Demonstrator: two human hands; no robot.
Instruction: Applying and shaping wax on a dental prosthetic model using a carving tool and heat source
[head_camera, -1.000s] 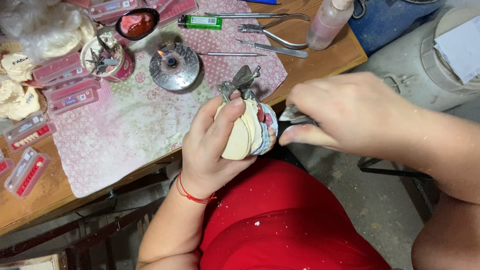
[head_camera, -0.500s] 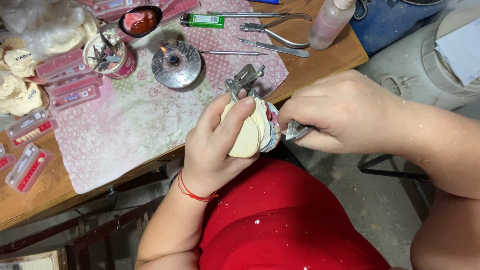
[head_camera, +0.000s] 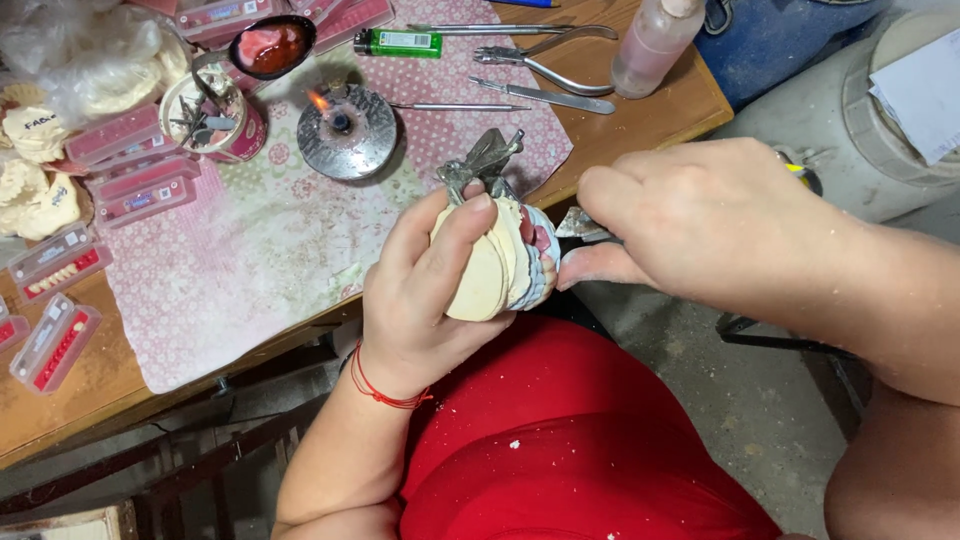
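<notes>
My left hand (head_camera: 425, 290) grips a cream plaster dental model (head_camera: 490, 270) with pink wax and a metal articulator frame (head_camera: 482, 160) sticking up from it, held over the table's front edge. My right hand (head_camera: 690, 215) is closed on a small metal blade tool (head_camera: 580, 225), whose tip touches the pink side of the model. A red string bracelet circles my left wrist.
A small lit burner (head_camera: 345, 125) stands on the patterned mat (head_camera: 250, 250). Pliers (head_camera: 560, 50), a green lighter (head_camera: 400, 42), a bottle (head_camera: 655, 45), a tool cup (head_camera: 205, 115), trays of artificial teeth (head_camera: 60, 340) and plaster casts (head_camera: 35, 190) lie around the wooden table (head_camera: 60, 420).
Both hands with the model have shifted slightly right and toward me. My right hand has brought the blade closer, onto the model's side.
</notes>
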